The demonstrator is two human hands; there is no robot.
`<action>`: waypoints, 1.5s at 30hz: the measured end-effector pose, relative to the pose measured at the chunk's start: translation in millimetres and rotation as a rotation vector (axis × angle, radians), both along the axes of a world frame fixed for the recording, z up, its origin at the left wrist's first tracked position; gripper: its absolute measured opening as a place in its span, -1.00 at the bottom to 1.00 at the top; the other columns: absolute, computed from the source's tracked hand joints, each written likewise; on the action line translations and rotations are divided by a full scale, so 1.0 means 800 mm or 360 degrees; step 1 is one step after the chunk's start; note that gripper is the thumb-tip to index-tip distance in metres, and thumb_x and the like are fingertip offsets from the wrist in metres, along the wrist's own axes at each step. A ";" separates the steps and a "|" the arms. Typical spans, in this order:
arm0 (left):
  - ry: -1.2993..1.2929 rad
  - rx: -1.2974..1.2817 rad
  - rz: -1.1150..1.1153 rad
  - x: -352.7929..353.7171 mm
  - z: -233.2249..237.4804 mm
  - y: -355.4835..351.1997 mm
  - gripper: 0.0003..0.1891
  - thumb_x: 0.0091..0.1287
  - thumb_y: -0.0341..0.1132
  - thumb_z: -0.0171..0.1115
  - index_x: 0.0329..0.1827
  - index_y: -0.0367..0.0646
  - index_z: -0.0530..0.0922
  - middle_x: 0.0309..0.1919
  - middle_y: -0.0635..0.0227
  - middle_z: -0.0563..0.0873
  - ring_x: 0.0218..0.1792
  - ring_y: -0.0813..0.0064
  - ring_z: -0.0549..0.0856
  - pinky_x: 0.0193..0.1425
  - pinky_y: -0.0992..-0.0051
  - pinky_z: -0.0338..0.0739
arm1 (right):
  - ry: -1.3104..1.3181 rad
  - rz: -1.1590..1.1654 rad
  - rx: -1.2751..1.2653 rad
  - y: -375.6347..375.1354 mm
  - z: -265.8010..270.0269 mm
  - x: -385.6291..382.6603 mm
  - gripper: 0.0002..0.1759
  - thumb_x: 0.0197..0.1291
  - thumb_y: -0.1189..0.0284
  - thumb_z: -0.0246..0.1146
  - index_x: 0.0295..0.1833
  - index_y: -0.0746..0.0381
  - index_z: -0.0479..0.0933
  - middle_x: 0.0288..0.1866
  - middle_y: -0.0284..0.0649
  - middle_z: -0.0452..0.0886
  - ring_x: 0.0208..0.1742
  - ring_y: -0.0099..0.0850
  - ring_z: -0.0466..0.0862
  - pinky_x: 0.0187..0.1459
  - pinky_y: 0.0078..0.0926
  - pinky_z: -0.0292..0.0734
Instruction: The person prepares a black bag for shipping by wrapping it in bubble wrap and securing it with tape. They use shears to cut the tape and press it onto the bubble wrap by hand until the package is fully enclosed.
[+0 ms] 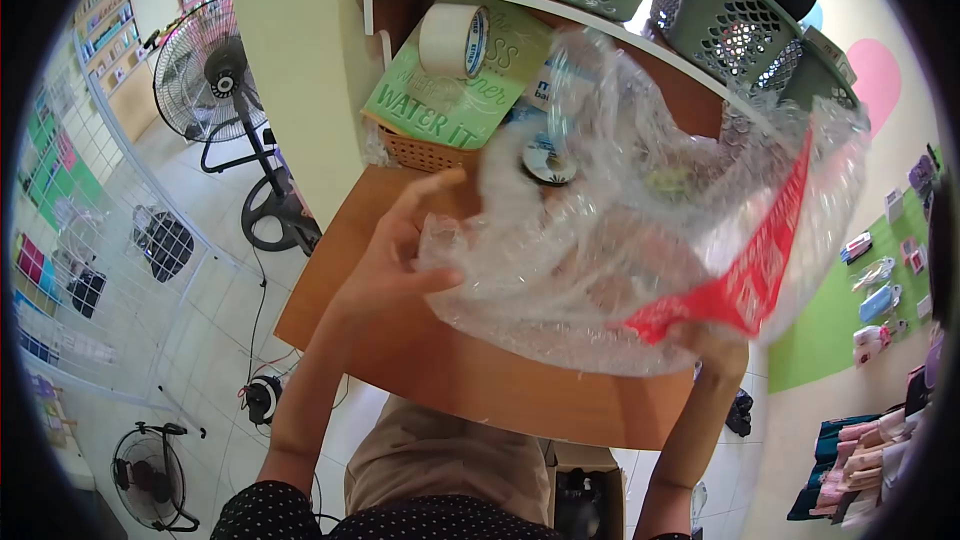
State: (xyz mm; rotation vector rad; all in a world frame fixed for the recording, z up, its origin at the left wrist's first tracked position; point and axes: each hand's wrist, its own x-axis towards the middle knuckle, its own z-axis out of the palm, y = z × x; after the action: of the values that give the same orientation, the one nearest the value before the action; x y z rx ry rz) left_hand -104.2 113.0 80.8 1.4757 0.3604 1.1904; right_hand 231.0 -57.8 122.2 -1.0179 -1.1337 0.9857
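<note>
A large crumpled sheet of clear bubble wrap is held up over the brown desk. A red strip with pale lettering runs across its right side. My right hand grips the lower edge by this strip, its fingers partly hidden by the plastic. At the left end, my left hand has its thumb in front of the wrap and its index finger stretched above, with the edge between them; the other fingers are hidden. Behind the plastic, a round spool or disc shows through.
A roll of tape lies on a green printed sheet above a brown woven basket. Green baskets line the shelf above. Two fans stand left on the tiled floor, with cables. An open box sits below the desk.
</note>
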 end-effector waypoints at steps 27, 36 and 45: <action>-0.0119 -0.0310 0.1244 -0.015 -0.125 -0.178 -0.40 0.32 -0.43 0.14 0.38 -0.29 0.10 0.33 0.13 0.25 0.30 0.37 0.33 0.30 0.40 0.29 | -0.1978 -0.0254 -0.0378 -0.005 -0.039 -0.095 -0.40 0.17 0.18 0.22 0.34 0.03 0.37 0.47 0.04 0.19 0.50 0.13 0.05 0.39 0.34 -0.19; -0.1205 -0.1526 -0.0240 -0.143 -0.055 -0.046 -0.27 0.41 0.13 -0.09 0.45 -0.25 0.13 0.42 0.14 0.27 0.36 0.18 0.35 0.48 0.26 0.13 | -0.2422 0.0353 -0.0078 0.008 -0.128 -0.090 -0.20 0.10 -0.22 0.15 0.43 -0.18 0.25 0.56 -0.12 0.01 0.54 0.04 -0.04 0.39 0.37 -0.29; 0.0406 -0.1161 -0.0360 -0.073 -0.038 0.001 -0.39 0.25 -0.09 0.30 0.28 -0.27 0.40 0.18 0.16 0.55 0.15 0.28 0.55 0.26 0.35 0.43 | -0.2424 0.0481 0.0049 0.004 -0.129 -0.081 -0.24 0.13 -0.24 0.08 0.42 -0.20 0.26 0.55 -0.18 0.04 0.55 -0.03 -0.03 0.43 0.30 -0.34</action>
State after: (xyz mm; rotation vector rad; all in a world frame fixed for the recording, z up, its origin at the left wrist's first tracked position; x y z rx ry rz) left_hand -162.4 113.6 50.1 0.9838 0.6964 0.5855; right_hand 166.2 -54.6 19.1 -1.6267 -2.5616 0.2402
